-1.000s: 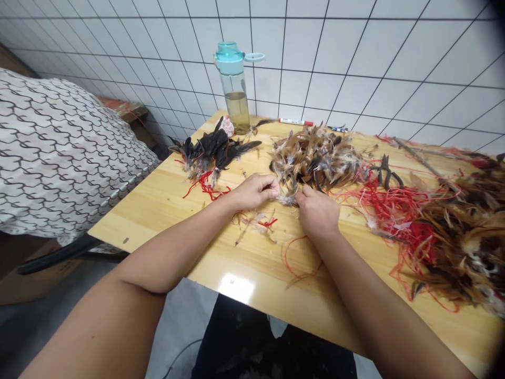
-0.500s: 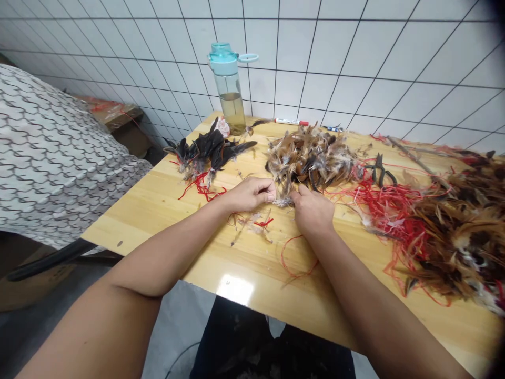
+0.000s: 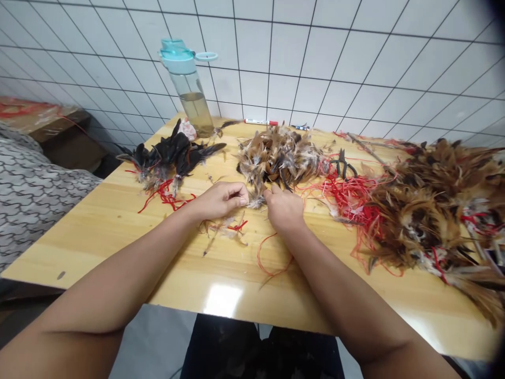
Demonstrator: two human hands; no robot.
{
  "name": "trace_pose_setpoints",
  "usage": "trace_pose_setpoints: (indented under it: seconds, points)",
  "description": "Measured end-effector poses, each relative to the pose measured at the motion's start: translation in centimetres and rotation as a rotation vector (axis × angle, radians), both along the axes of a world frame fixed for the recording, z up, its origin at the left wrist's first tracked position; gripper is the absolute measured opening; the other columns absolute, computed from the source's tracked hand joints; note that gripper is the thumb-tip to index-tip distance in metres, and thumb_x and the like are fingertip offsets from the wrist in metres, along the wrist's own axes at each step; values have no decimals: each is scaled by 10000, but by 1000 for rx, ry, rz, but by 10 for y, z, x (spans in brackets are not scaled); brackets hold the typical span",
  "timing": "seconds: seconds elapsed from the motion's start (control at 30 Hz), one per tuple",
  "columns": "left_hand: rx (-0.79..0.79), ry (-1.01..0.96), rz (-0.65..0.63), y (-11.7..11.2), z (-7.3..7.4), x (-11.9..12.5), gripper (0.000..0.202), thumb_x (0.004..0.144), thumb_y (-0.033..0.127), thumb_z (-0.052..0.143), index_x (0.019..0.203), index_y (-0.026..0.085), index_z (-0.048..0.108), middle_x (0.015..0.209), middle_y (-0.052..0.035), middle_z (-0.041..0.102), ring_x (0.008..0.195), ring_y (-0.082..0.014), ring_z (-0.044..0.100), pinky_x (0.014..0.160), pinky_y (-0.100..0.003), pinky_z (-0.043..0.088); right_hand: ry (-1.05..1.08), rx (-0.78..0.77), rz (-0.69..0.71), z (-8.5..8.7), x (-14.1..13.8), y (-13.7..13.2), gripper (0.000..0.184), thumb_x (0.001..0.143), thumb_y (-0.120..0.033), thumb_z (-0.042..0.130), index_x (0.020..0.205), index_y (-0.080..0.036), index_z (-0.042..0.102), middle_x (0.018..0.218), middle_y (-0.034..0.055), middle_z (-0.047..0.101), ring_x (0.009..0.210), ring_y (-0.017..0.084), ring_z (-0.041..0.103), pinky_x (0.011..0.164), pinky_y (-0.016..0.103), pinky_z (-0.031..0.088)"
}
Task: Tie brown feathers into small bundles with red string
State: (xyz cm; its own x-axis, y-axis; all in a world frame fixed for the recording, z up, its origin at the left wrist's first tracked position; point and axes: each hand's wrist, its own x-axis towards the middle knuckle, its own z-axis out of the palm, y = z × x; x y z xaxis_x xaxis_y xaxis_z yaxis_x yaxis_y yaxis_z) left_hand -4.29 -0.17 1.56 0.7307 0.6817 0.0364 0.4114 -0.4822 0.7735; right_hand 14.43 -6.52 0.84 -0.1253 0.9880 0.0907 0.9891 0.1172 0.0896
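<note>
My left hand (image 3: 229, 200) is closed in a pinch just above the table, thumb against the fingers. What sits in its fingertips is too small to make out. Close by on the right, my right hand (image 3: 286, 209) has its fingers closed on a small feather bundle (image 3: 257, 198), whose pale, fluffy end shows between the two hands. A loose red string (image 3: 260, 265) curls on the table below my right wrist. Behind my hands lies a pile of brown and grey feathers (image 3: 282, 155).
Black feather bundles (image 3: 169, 155) with red ties lie left, near a water bottle (image 3: 195, 102). Pliers (image 3: 343, 166) and tangled red string (image 3: 355, 197) lie right, beside a large brown feather heap (image 3: 418, 210). A marker (image 3: 260, 122) lies by the tiled wall.
The view has turned to the right, so the table's things appear farther left and more of the brown heap shows. Both hands keep nearly the same pose around the feather bundle.
</note>
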Motion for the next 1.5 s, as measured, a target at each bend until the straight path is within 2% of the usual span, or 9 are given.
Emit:
trace_pose_setpoints:
  seconds: [0.23, 0.4, 0.6, 0.8, 1.1, 1.3, 1.5]
  points:
    - [41, 7, 69, 1, -5, 3, 159, 807, 305, 513, 792, 155, 566, 770, -15, 608, 707, -131, 522, 664, -233, 412, 33, -10, 27, 2, -2, -4, 285, 908, -161, 358, 1038, -205, 608, 982, 111, 646, 890, 223, 623, 698, 312, 454]
    - [84, 15, 98, -1, -5, 7, 179, 825, 322, 502, 808, 159, 572, 796, -22, 625, 732, -139, 543, 695, -248, 422, 83, 16, 49, 1, -7, -5, 248, 884, -163, 388, 1013, -208, 595, 967, 89, 653, 881, 219, 622, 676, 310, 448]
    - [135, 74, 123, -3, -4, 8, 282, 851, 429, 494, 892, 164, 582, 795, -19, 622, 703, -136, 539, 639, -236, 410, 157, 59, 46, -5, -8, -6, 228, 901, -194, 377, 984, -220, 588, 930, 63, 662, 840, 204, 628, 645, 303, 440]
    - [183, 170, 108, -10, -5, 11, 306, 827, 469, 533, 931, 183, 571, 733, 9, 614, 635, -119, 539, 588, -217, 408, 225, 74, 97, -7, -11, -7, 212, 912, -236, 398, 1010, -211, 585, 948, 54, 665, 844, 196, 633, 650, 300, 461]
    - [267, 206, 164, -12, -15, 19, 275, 797, 431, 522, 927, 191, 554, 709, 9, 622, 610, -135, 551, 595, -232, 420, 271, 11, 109, -5, -12, -8, 269, 906, -225, 425, 1144, -213, 552, 998, 65, 658, 893, 195, 637, 686, 302, 501]
    - [316, 168, 227, -9, -17, 17, 268, 809, 412, 521, 963, 197, 559, 758, -8, 644, 660, -152, 569, 646, -248, 429, 316, 110, 83, -4, -10, -9, 244, 914, -209, 393, 1126, -219, 513, 1049, 59, 625, 929, 187, 623, 691, 295, 501]
    - [222, -29, 373, -2, -17, 10, 325, 794, 446, 572, 982, 180, 563, 798, -13, 608, 681, -125, 530, 645, -229, 421, 352, 116, 42, -1, -6, -9, 219, 935, -223, 364, 1117, -208, 485, 1083, 77, 611, 923, 173, 631, 710, 286, 493]
